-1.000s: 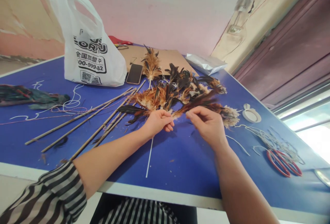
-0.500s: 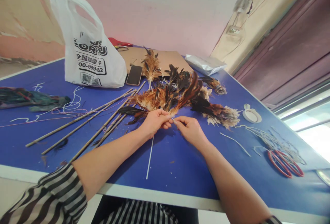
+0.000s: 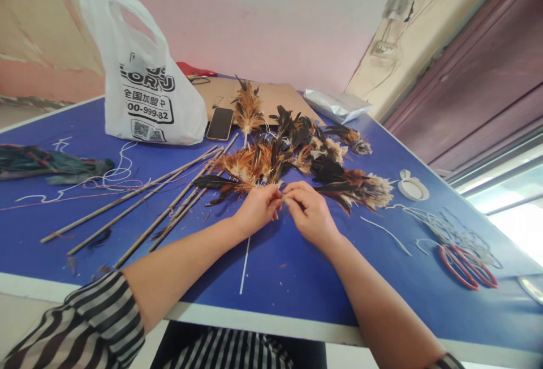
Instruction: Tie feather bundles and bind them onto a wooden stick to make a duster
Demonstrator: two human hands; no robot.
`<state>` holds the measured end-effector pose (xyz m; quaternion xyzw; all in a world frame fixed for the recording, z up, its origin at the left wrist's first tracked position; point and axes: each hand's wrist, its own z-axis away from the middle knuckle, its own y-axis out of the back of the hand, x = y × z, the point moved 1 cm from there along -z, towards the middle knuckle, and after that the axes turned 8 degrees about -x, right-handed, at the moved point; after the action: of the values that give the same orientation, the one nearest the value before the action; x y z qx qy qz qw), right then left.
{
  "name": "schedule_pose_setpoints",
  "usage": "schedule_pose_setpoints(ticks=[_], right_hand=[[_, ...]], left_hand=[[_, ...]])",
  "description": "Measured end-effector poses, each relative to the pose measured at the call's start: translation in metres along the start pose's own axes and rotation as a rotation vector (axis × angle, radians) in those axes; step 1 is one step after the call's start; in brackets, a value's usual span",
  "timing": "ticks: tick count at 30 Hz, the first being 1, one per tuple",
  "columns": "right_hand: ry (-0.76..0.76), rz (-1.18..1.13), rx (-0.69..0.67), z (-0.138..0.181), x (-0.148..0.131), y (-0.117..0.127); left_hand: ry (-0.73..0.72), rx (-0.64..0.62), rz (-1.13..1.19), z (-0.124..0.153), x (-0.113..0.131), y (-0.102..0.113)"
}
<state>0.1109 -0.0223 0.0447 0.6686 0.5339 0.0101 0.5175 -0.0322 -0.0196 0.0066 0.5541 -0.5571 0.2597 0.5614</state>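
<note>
My left hand (image 3: 259, 209) and my right hand (image 3: 313, 211) meet over the table, fingertips pinched together. Between them is the thin base of some feathers, mostly hidden by the fingers. Dark brown feather ends (image 3: 339, 194) stick out to the right from behind my right hand, overlapping a bundle there. Just beyond my left hand lies a pile of orange-brown feathers (image 3: 246, 162), with a long black feather (image 3: 216, 182) pointing left. A white strip of string (image 3: 245, 267) runs toward me from under my left hand.
Several thin sticks (image 3: 139, 202) lie at left, near a white plastic bag (image 3: 156, 97) and a phone (image 3: 220, 124). At right are a feather bundle (image 3: 375, 191), a white tape roll (image 3: 413, 189), tangled string (image 3: 445, 227) and red-handled scissors (image 3: 466, 267). Cardboard (image 3: 275, 94) lies behind.
The brown feathers that stood up above my hands now point to the right, behind my right hand. My right hand has turned and closed in against the left fingertips.
</note>
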Motion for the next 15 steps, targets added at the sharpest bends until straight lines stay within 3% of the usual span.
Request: schedule_pose_setpoints(ticks=[8,12,15], right_hand=[[0.023,-0.033,-0.064,0.001,-0.009,-0.009],[-0.069,0.086,0.022,-0.003,0.003,0.0],[-0.166,0.212,-0.034,-0.003,0.012,0.008]], left_hand=[[-0.065,-0.019,-0.209,0.002,-0.001,0.0],[-0.096,-0.035,-0.299,0.004,0.002,-0.004],[-0.136,-0.077,-0.327,0.008,0.007,-0.006]])
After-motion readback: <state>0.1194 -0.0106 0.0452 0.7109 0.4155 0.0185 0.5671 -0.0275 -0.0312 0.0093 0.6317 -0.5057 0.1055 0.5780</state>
